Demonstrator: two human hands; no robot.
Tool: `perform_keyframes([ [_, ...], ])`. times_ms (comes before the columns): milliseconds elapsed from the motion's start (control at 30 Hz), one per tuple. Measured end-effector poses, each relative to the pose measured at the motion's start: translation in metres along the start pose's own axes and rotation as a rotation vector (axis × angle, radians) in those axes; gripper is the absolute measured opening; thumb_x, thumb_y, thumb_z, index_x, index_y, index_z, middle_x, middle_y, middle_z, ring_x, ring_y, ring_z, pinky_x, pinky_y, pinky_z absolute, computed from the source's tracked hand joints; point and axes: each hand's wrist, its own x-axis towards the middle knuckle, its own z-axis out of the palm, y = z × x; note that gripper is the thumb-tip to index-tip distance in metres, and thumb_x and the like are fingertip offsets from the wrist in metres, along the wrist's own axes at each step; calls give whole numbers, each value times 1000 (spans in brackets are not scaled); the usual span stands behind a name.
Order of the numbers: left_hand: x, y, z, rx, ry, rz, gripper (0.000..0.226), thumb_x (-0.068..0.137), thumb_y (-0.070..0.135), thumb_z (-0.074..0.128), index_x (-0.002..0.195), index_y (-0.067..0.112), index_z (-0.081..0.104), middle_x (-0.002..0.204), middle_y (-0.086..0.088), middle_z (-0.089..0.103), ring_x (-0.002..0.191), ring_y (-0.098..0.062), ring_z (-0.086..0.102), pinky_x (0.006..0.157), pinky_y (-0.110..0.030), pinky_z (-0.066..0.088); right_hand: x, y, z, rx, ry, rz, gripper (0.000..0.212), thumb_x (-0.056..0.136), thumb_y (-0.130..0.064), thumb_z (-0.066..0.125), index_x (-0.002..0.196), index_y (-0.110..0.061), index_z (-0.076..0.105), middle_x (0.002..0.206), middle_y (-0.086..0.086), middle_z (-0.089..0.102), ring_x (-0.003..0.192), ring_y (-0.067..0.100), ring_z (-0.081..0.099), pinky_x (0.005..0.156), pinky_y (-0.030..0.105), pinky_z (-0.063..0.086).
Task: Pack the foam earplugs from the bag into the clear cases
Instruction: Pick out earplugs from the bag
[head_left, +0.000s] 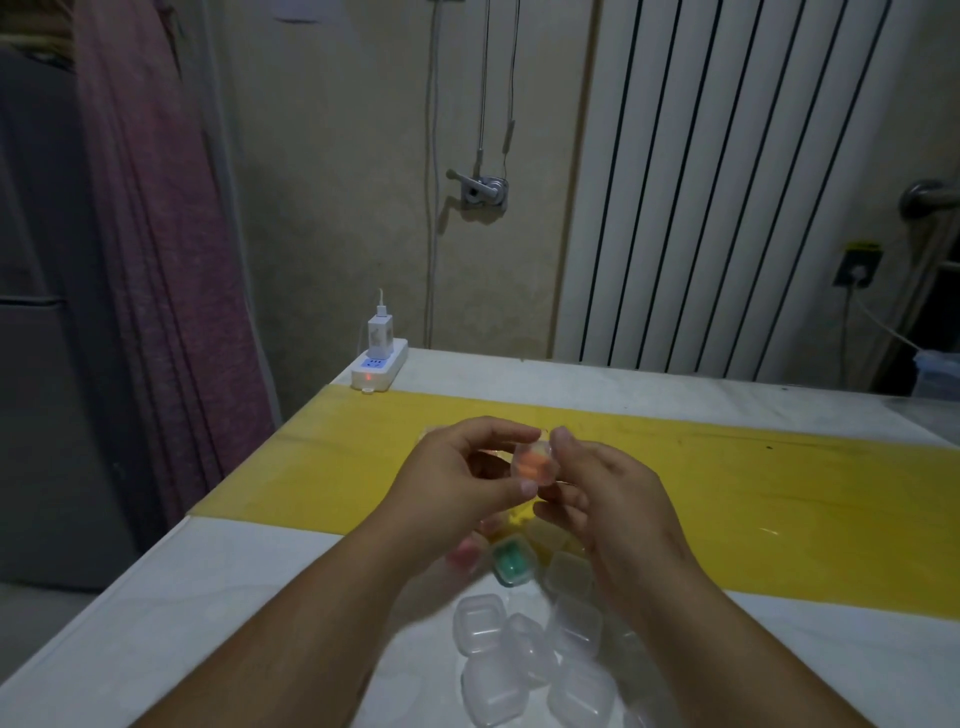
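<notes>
A clear case (535, 475), judged light and slick, seemingly holding orange earplugs (527, 462), was pinched edgewise by left hand (462, 480) and right hand (618, 501).

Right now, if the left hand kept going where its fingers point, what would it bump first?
The left hand pinches the clear case; just beyond it, probably the right hand.

Dim indoor light, soft blur, wide-angle edge distortion
</notes>
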Motion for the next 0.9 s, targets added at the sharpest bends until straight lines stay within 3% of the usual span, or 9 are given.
perform_keyframes([
  [100,1,0,-4,9,24,22,46,75,-5,75,108,27,69,103,0,71,84,-10,67,75,-40,58,1,0,-2,-129,55,-50,10,81,-19,75,84,-10,73,72,3,74,64,10,67,60,24,52],
  [233,6,-1,-10,-69,74,5,26,85,-1,66,103,17,71,97,-5,73,81,-14,66,69,-26,57,5,-4,-8,-171,119,-140,5,80,-12,76,83,-11,72,70,2,73,64,12,67,60,24,55],
  [367,3,1,-9,-36,6,-24,15,81,4,72,93,13,72,80,-3,73,71,-13,67,66,-26,56,0,-1,-5,-180,-49,-115,9,83,-16,73,90,-10,75,82,9,75,73,14,71,63,22,54],
  [467,8,1,-16,36,67,-55,14,81,-1,71,89,9,73,80,-5,72,70,-13,65,61,-23,52,1,0,-4,-170,-15,-98,15,92,-16,62,83,-17,74,81,6,74,71,12,70,65,30,56],
  [567,9,2,-31,227,43,-189,15,81,-11,63,82,0,73,82,-13,71,58,-11,58,51,-16,45,3,2,-6,-259,33,-111,15,93,-17,61,83,-20,71,75,-1,72,67,8,66,65,32,55],
  [667,8,1,-46,436,-89,-355,18,80,-11,62,72,1,73,83,-27,71,60,-21,61,57,-24,51,4,5,-7,-336,48,-120,12,92,-18,63,85,-22,72,76,-3,72,69,12,64,67,35,55],
  [800,5,1,-56,749,-179,-310,18,71,2,73,81,17,72,73,-6,71,62,-14,66,62,-29,57,8,10,-10,-441,60,-159,13,91,-17,64,88,-27,72,81,-5,72,73,11,64,73,37,54],
  [900,5,-2,-49,872,-129,-245,18,64,9,80,70,20,67,66,7,62,60,-9,58,60,-26,51,13,15,-13,-578,70,-199,14,90,-16,63,92,-27,72,84,-11,70,80,8,63,71,25,50],
])
